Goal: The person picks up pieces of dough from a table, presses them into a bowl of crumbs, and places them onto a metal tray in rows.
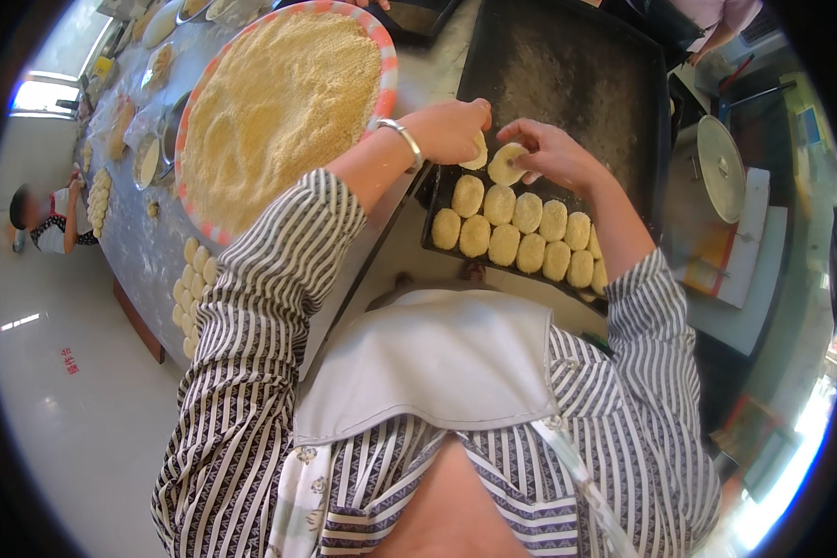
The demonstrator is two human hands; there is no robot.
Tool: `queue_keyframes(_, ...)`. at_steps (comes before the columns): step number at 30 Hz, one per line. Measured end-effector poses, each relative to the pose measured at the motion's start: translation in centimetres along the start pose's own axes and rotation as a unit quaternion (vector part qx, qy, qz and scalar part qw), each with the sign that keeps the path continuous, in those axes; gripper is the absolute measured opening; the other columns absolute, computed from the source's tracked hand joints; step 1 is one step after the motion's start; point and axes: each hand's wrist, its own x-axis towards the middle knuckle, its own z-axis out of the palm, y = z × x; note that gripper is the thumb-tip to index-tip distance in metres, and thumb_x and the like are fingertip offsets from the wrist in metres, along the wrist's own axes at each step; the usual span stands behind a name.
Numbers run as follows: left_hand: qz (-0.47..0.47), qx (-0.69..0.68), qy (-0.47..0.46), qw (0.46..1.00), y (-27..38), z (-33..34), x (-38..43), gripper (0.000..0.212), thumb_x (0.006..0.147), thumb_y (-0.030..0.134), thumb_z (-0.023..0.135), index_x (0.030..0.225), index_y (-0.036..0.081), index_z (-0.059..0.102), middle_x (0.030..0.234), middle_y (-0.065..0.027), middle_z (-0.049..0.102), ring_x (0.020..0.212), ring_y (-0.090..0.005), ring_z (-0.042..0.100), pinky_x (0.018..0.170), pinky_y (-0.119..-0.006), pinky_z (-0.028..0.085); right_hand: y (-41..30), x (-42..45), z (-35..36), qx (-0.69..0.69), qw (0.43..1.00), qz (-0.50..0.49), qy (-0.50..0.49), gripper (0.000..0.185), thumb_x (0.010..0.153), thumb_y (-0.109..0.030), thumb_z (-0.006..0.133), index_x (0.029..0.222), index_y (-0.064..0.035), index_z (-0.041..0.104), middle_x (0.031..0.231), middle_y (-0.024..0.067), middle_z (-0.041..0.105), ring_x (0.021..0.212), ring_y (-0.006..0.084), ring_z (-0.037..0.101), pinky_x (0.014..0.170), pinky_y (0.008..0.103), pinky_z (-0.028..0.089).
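My left hand point(453, 131), with a metal bangle at the wrist, is over the near left part of a black baking tray point(565, 91). Its fingers are on a coated dough piece point(476, 155), which they partly hide. Just to the right, my right hand point(558, 155) grips another coated dough piece point(505, 166) between thumb and fingers. Closer to me, two rows of oval crumb-coated dough pieces point(501, 204) lie side by side along the tray's near edge. A large round red-and-white tray point(389, 63) heaped with pale yellow crumbs point(286, 104) stands left of my hands.
Plain dough pieces point(197, 279) sit on the floured worktable point(122, 209). Bowls and plastic bags point(136, 111) are farther along it. A person point(56, 216) works at its left side; another person's arm point(715, 42) is beyond the tray. A round metal lid point(722, 167) is at right.
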Motion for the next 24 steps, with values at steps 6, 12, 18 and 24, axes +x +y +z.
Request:
queue_keyframes(6,0.023,0.194,-0.107,0.975,0.6,0.1,4.5,0.035,0.079,0.010,0.065,0.114,0.007,0.069,0.096,-0.0168,0.072,0.094,-0.0349,0.070,0.081,-0.044,0.055,3.2,4.5,-0.4,-0.058,0.998,0.015,-0.031,0.041,0.084,-0.006,0.072,0.123,-0.0025,0.061,0.110,0.0084,0.067,0.087,0.0170,0.064,0.072,0.0330,0.055)
queue_keyframes(12,0.026,0.238,-0.097,0.966,-1.1,1.4,6.0,0.031,0.076,0.012,0.067,0.107,0.014,0.074,0.097,-0.0149,0.073,0.098,-0.0356,0.069,0.085,-0.047,0.054,3.0,5.5,0.7,-0.185,0.982,-0.038,-0.008,0.045,0.081,-0.011,0.079,0.121,-0.0013,0.061,0.116,0.0136,0.070,0.097,0.0259,0.069,0.082,0.0378,0.055)
queue_keyframes(18,0.060,0.262,0.020,0.963,-2.6,2.5,5.8,0.025,0.076,0.011,0.069,0.101,0.011,0.075,0.100,-0.0161,0.073,0.100,-0.0379,0.067,0.087,-0.048,0.053,3.8,4.7,2.2,-0.225,0.966,-0.105,0.077,0.042,0.080,-0.009,0.078,0.117,-0.0001,0.061,0.117,0.0181,0.069,0.110,0.0343,0.066,0.092,0.0413,0.053)
queue_keyframes(24,0.012,0.274,0.010,0.962,-2.1,2.7,5.2,0.019,0.077,0.010,0.070,0.095,0.011,0.076,0.098,-0.0150,0.073,0.104,-0.0365,0.065,0.087,-0.048,0.053,4.9,4.2,3.3,-0.296,0.915,-0.207,0.181,0.039,0.078,-0.007,0.076,0.115,-0.0009,0.063,0.105,0.0177,0.072,0.099,0.0354,0.069,0.089,0.0424,0.054)
